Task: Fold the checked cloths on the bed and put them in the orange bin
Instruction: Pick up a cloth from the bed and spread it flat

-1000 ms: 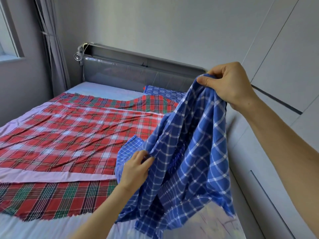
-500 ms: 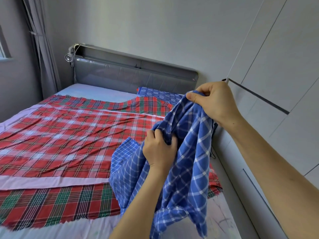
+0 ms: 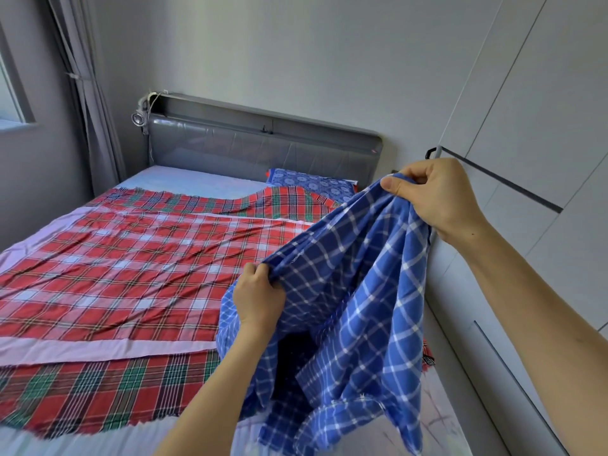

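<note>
Now we are pinching the soft, light cloth (image 3: 362, 291) at its edge, fingers (image 3: 424, 176) of left hand (image 3: 260, 297) and right hand (image 3: 437, 195) clamped on it.

left hand (image 3: 260, 299) drawn leftward, blue cloth (image 3: 368, 291) spread

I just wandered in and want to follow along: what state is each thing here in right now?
Blue checked cloth: lifted, bunched, not yet folded.
Left hand: grips the blue cloth's edge.
Right hand: pinches its raised corner.
Red checked cloth: spread on the bed, wrinkled, unfolded.
Red-and-green checked cloth: spread flat, unfolded.
Curtain: drawn aside, gathered.
</note>
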